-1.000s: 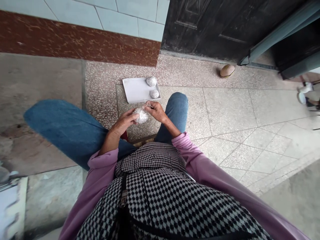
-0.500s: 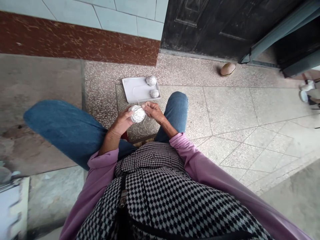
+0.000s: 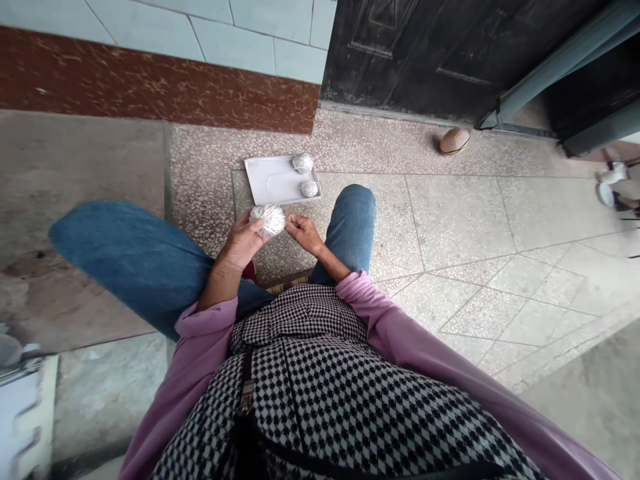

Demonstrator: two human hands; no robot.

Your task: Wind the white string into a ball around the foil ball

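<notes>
1. While we look down, our left hand (image 3: 241,243) grasps a white ball (image 3: 269,221), thumb laid over its near side.
2. Our right hand (image 3: 306,234) is at the ball's right edge, thumb and fingers drawn together in a pinch; whether anything lies between them, we cannot tell.
3. Position: we have the ball raised above the floor (image 3: 450,207), between our left knee (image 3: 90,230) and right knee (image 3: 356,207), just on our side of the tray (image 3: 257,175).
4. Tray is pale, shallow, flat on the floor. We count two wound balls toward its right end: far ball (image 3: 303,163) and, just beside it, near ball (image 3: 309,189), slightly smaller. A thin strand (image 3: 269,179) curves over the tray's left part.
5. Well apart from our hands, we note a brown rounded object (image 3: 454,141) on the floor near the dark door (image 3: 400,67).
</notes>
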